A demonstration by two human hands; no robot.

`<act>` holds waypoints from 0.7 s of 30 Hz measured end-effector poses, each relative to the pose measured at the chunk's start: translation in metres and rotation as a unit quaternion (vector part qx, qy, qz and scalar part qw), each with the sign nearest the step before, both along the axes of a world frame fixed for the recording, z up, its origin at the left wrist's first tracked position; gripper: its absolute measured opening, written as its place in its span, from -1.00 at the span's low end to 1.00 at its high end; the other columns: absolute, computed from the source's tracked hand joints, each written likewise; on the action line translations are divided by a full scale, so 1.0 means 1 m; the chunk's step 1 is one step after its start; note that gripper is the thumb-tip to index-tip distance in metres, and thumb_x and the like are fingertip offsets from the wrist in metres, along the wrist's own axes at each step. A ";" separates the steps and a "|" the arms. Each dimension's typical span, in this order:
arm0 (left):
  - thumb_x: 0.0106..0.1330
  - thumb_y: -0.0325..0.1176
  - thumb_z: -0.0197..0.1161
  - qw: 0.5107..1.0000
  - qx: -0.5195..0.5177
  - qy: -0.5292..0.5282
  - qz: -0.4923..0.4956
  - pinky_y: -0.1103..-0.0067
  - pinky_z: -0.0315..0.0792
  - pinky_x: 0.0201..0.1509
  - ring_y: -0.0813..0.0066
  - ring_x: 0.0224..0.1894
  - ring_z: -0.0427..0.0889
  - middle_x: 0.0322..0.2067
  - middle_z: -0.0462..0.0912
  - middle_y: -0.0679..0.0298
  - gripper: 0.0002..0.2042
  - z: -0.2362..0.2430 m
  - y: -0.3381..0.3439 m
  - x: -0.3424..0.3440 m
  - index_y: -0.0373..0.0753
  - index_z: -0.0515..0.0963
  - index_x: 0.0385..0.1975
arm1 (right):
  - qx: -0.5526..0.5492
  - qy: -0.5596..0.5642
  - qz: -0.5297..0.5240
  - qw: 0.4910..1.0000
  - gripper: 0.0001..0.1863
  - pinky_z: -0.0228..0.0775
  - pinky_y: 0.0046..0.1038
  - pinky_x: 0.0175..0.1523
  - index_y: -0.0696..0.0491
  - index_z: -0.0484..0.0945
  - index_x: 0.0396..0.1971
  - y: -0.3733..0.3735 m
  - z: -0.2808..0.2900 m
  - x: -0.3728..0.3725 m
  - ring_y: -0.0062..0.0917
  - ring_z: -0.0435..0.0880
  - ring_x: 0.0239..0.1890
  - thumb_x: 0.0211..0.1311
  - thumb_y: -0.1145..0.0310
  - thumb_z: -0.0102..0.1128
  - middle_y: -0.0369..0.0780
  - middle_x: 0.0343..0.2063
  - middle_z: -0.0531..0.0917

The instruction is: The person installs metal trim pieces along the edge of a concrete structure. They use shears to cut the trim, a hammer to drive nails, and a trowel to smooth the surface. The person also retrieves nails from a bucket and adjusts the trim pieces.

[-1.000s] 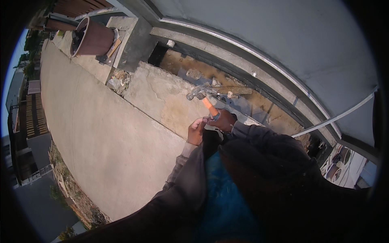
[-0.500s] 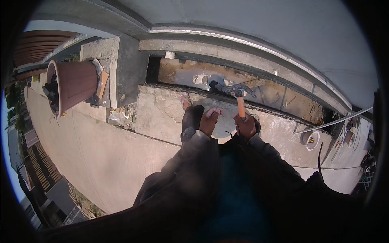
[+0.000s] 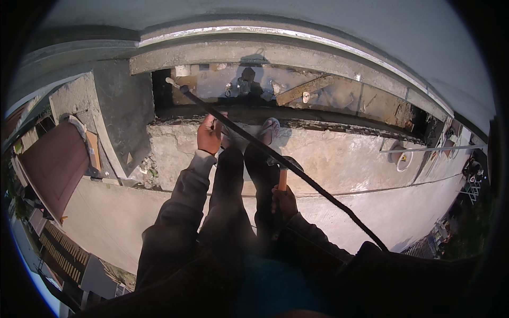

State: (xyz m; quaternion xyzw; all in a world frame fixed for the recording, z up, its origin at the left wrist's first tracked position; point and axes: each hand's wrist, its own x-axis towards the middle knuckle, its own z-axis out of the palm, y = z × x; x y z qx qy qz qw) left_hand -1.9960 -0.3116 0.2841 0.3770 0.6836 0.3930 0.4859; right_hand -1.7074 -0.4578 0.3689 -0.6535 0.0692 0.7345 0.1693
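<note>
My right hand (image 3: 284, 202) grips a hammer (image 3: 282, 180) by its orange-brown handle. The dark hammer head points away from me, beside my right leg. My left hand (image 3: 210, 135) is raised farther left, near the edge of a shallow trough (image 3: 212, 110). Its fingers are curled together, and whatever they may hold is too small to make out. A thick black cord (image 3: 254, 142) with a pale tip hangs close in front of the view, crossing the left fingertips and the hammer head. Whether the left hand touches the cord cannot be told.
Inside the trough lie a wooden board (image 3: 305, 90), pale chunks and wet patches. A large reddish-brown planter (image 3: 55, 164) lies far left beside a concrete pillar (image 3: 123, 114). A small white bucket (image 3: 404, 160) stands at right. My sandalled foot (image 3: 269, 130) is by the trough edge.
My hands have moved apart, the left one farther left. The hammer has come back from over the trough toward my body. The black cord has swung across the view, which has shifted.
</note>
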 end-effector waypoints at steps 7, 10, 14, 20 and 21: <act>0.48 -0.14 0.19 0.995 0.036 0.074 -0.056 0.58 0.45 0.03 0.54 -0.13 0.62 -0.20 0.74 0.25 -0.68 -0.052 0.199 0.024 -0.28 0.67 -0.06 | 0.010 -0.107 0.085 0.991 -0.82 0.34 -0.46 -0.70 0.04 0.38 -0.15 -0.031 -0.063 -0.002 -0.57 0.46 -0.72 0.36 0.42 0.18 -0.30 -0.58 0.46; 0.51 -0.07 0.15 0.988 0.093 0.093 -0.076 0.59 0.37 0.15 0.53 -0.03 0.59 -0.16 0.72 0.30 -0.67 -0.096 0.268 0.047 -0.22 0.68 -0.12 | -0.001 -0.082 0.043 0.996 -0.81 0.37 -0.45 -0.62 0.04 0.41 -0.12 -0.031 -0.073 -0.011 -0.61 0.49 -0.65 0.36 0.42 0.19 -0.30 -0.55 0.47; 0.62 -0.14 -0.05 0.965 0.176 0.154 -0.118 0.49 0.42 0.18 0.41 0.01 0.66 -0.11 0.71 0.26 -0.68 -0.154 0.317 0.037 -0.18 0.59 0.01 | 0.090 -0.163 0.168 0.968 -0.62 0.32 -0.51 -0.55 -0.05 0.42 0.17 -0.115 -0.126 -0.003 -0.68 0.42 -0.60 0.40 0.39 0.18 -0.35 -0.54 0.43; 0.62 -0.14 -0.07 0.961 0.156 0.168 -0.157 0.48 0.34 0.28 0.33 0.10 0.62 -0.04 0.70 0.24 -0.66 -0.192 0.347 0.053 -0.21 0.58 0.03 | -0.122 0.001 -0.082 0.989 -0.56 0.19 -0.49 -0.65 -0.16 0.40 0.23 -0.083 -0.129 -0.036 -0.65 0.33 -0.71 0.39 0.35 0.22 -0.37 -0.66 0.34; 0.62 -0.14 -0.07 0.953 0.180 0.177 -0.167 0.48 0.32 0.30 0.33 0.12 0.60 -0.02 0.68 0.23 -0.66 -0.200 0.349 0.050 -0.22 0.58 0.03 | -0.134 0.026 -0.111 0.984 -0.55 0.17 -0.49 -0.67 -0.18 0.40 0.24 -0.085 -0.131 -0.042 -0.65 0.31 -0.73 0.39 0.34 0.23 -0.37 -0.68 0.33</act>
